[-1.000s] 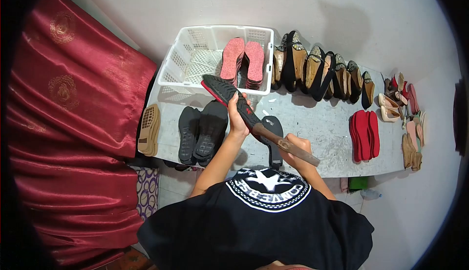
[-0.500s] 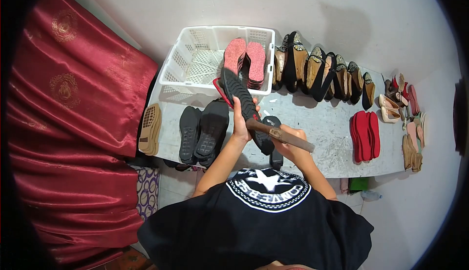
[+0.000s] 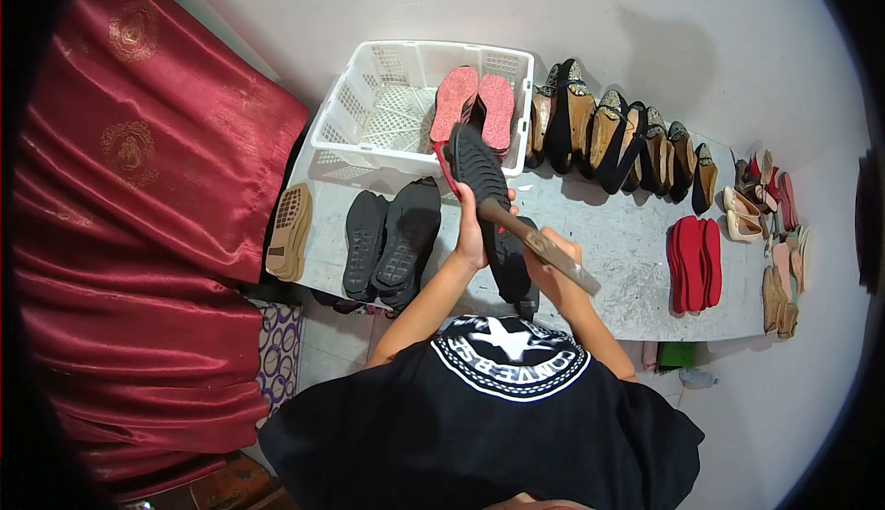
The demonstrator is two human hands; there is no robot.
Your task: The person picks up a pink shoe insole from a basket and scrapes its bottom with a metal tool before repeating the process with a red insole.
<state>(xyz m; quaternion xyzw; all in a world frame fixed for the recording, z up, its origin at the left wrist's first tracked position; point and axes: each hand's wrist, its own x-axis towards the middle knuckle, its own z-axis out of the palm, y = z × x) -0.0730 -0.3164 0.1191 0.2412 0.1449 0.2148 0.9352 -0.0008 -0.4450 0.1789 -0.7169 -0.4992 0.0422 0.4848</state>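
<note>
My left hand is wrapped round a black shoe with a red edge, its ridged sole turned up towards me. In my right hand is the brown wooden handle of what looks like a hammer. The handle slants across the sole, and its head end blurs into the dark shoe. Partly hidden below my hands, a small black piece lies on the table. To the left of my left arm stand black soles in a pair of stacks.
Behind the shoe, a white plastic basket holds pink speckled soles. Several black flats line the wall. Red soles stand at the right, tan soles at the left. A red curtain hangs beside the table.
The shoe has turned slightly more upright in my left hand. Both hands and the handle sit slightly further right in view, while the whole scene has shifted a little too.
</note>
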